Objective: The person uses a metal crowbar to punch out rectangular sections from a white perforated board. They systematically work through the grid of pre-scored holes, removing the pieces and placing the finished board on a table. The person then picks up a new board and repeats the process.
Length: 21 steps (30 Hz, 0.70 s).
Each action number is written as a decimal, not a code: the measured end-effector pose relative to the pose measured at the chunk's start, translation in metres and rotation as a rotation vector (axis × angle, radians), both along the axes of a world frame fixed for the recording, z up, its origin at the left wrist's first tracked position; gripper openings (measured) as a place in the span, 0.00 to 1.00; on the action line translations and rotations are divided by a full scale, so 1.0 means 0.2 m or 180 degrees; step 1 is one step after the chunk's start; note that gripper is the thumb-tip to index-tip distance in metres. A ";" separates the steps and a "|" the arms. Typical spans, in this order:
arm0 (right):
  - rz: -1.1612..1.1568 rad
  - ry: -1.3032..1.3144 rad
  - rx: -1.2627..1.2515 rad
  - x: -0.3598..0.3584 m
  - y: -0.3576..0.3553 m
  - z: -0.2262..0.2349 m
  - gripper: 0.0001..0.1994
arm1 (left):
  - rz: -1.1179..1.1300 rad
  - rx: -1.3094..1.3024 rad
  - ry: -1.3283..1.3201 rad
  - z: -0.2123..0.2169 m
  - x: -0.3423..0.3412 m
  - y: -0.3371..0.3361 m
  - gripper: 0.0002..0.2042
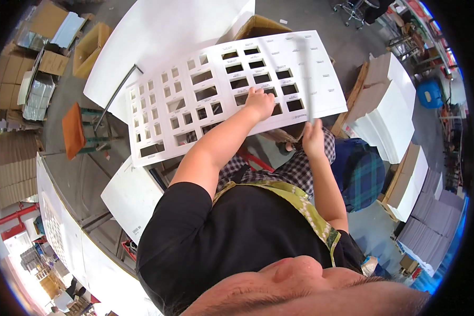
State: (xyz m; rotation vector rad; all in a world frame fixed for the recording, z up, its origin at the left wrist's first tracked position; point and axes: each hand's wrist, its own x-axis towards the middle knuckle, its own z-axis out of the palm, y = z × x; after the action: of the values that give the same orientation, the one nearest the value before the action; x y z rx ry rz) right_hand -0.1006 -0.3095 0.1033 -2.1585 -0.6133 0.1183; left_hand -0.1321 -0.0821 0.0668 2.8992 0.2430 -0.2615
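Observation:
A large white card sheet (321, 73) with many rectangular cut-out windows lies across my lap. My left hand (260, 101) presses down on the sheet among the cut-outs, fingers curled at one window. My right hand (314, 138) grips the sheet's near edge on the right, thumb on top and fingers under it. Below the sheet show my checked trousers (295, 168) and a black top with a green patterned strap (300, 203).
A big plain white board (163, 37) and an open cardboard box (258, 25) lie beyond the sheet. An orange stool (75, 130) stands left. Stacks of white sheets on a pallet (389, 105) are right, a blue plaid cushion (361, 171) beside my leg, white boards (129, 197) lower left.

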 end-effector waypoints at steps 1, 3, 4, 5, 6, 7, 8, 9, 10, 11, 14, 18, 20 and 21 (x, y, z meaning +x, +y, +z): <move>0.0091 0.0097 -0.0905 0.02 0.03 0.01 0.15 | -0.0003 -0.0010 0.0027 0.00 0.01 0.00 0.15; 0.0131 -0.0086 -0.0579 0.03 0.04 0.05 0.14 | -0.0013 0.0048 -0.0106 0.01 0.00 0.01 0.15; 0.0132 -0.0102 -0.0478 0.03 0.03 0.07 0.13 | -0.0023 0.0058 -0.0125 0.01 -0.01 0.00 0.15; 0.0179 0.0042 -0.0273 0.04 0.00 0.09 0.12 | -0.0024 -0.0020 -0.0072 0.01 0.00 0.01 0.15; 0.0087 -0.0121 0.0064 0.04 -0.02 0.11 0.11 | -0.0008 -0.0028 -0.0118 0.02 0.00 0.01 0.15; -0.0011 0.0060 0.0169 0.03 -0.03 0.11 0.11 | -0.0008 -0.0051 -0.0125 0.02 0.00 0.01 0.15; -0.0130 0.0026 0.0494 0.03 -0.03 0.10 0.11 | -0.0022 -0.0075 -0.0101 0.02 0.00 0.01 0.15; -0.0002 -0.0151 0.0413 0.02 -0.04 0.09 0.11 | -0.0028 0.0007 -0.0117 0.02 -0.01 0.00 0.15; 0.0014 -0.0399 0.0389 0.03 -0.02 0.06 0.11 | -0.0020 -0.0029 -0.0103 0.02 0.00 0.01 0.14; 0.0171 -0.0667 0.0355 0.02 0.01 0.03 0.11 | -0.0015 -0.0068 -0.0093 0.02 -0.01 0.00 0.14; 0.0111 0.0318 -0.1135 0.04 0.06 0.01 0.13 | -0.0044 0.0044 -0.0050 0.02 -0.01 0.00 0.14; -0.0068 0.0279 -0.0030 0.06 0.01 0.09 0.12 | -0.0020 -0.0063 -0.0117 0.03 -0.01 0.00 0.14; 0.0030 0.0079 0.0396 0.08 -0.01 0.13 0.11 | -0.0030 -0.0069 -0.0102 0.03 -0.01 0.01 0.14; -0.0022 0.0140 0.0281 0.09 -0.01 0.13 0.12 | -0.0022 -0.0066 -0.0084 0.03 -0.01 0.01 0.14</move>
State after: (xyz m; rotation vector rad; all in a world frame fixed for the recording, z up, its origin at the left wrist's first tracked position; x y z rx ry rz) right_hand -0.0828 -0.3108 0.1301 -2.0672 -0.5755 0.1323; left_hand -0.1336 -0.0806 0.0729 2.8816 0.2245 -0.2253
